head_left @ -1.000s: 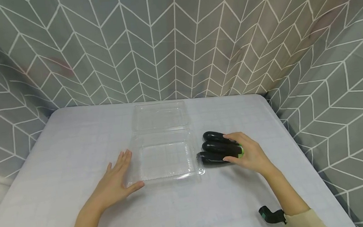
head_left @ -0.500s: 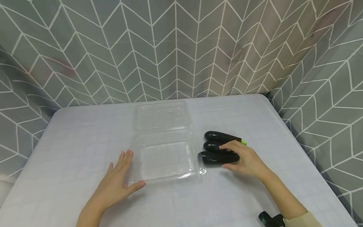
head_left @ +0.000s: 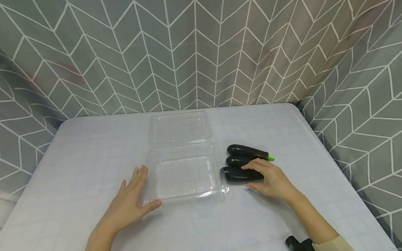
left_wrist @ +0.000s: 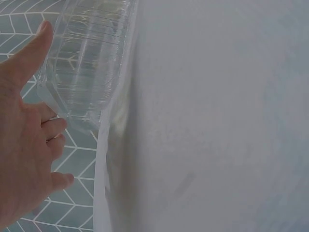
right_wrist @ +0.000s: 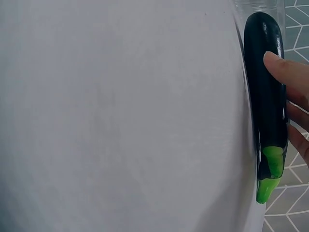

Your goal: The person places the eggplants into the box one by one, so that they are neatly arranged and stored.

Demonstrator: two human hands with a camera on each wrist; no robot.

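Three dark eggplants lie side by side to the right of the clear plastic clamshell container [head_left: 184, 177]. My right hand [head_left: 272, 179] spans the nearest eggplant [head_left: 239, 174]; its thumb is on the near side and its fingers reach over the far side. In the right wrist view, the thumb overlaps that eggplant [right_wrist: 265, 106], whose green stem end points down. Behind it are the middle eggplant [head_left: 236, 161] and the far eggplant [head_left: 246, 150], with a green tip. My left hand [head_left: 126, 201] is spread at the container's left edge, thumb by its near-left corner.
The container's lid [head_left: 179, 128] lies folded back towards the far edge of the white-covered table [head_left: 82, 160]. Grey patterned curtains [head_left: 187, 47] hang behind and to the right. A small black device [head_left: 299, 245] is by my right sleeve.
My right hand has moved left and nearer, from the stem ends of the eggplants onto the nearest one. The left hand stays beside the container.
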